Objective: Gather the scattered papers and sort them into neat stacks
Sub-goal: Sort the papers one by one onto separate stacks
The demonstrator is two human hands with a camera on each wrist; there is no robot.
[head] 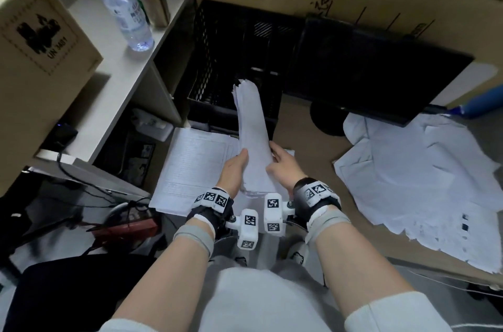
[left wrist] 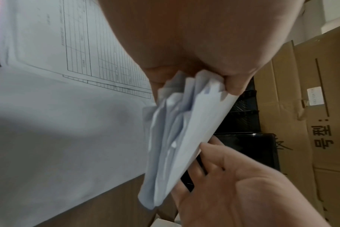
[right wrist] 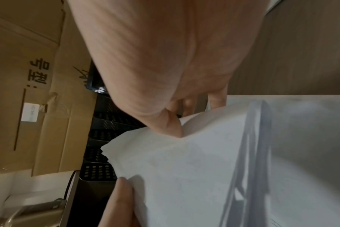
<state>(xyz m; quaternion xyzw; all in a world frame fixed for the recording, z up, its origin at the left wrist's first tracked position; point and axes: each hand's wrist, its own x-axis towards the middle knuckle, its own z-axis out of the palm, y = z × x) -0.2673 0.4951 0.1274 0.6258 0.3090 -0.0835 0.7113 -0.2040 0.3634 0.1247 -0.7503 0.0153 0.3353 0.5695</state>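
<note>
Currently, left hand (head: 234, 171) and right hand (head: 284, 168) grip a paper bundle (head: 253, 135). One neat stack (head: 190, 165) lies below; a loose pile (head: 424, 184) remains unsorted.

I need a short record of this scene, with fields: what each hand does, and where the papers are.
left hand: grips the held sheaf on its left edge
right hand: holds the sheaf's right edge
sheaf: raised on edge, its top over the black crate
flat stack: printed form on top, below the left hand
loose pile: messy sheets on the right, not gathered
</note>
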